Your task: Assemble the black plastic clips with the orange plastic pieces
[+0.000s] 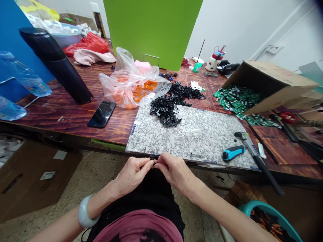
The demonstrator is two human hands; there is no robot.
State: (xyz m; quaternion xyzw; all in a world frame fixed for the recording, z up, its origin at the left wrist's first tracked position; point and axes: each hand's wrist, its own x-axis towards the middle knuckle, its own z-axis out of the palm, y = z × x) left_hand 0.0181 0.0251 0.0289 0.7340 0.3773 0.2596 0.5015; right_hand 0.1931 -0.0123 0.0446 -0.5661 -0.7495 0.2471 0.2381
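Observation:
Just off the front edge of the speckled stone slab [148,141], my two hands meet fingertip to fingertip. My left hand [135,171] pinches a small black plastic part [152,158], mostly hidden by the fingers. My right hand [175,171] is closed in a pinch against it; what lies between its fingertips is too small to make out. On the slab are a heap of black plastic parts [166,109] and a scatter of thin, clear or silvery pins [194,131]. A blue-and-black utility knife [234,153] and a hammer [257,159] lie at the slab's right side.
Left on the table are a phone [102,114], a dark flask [58,67] and water bottles. Behind the slab sits a plastic bag with orange parts [143,90]. A tipped cardboard box [275,77] spills green-and-white pieces [237,99]. A teal tub [252,205] stands low right.

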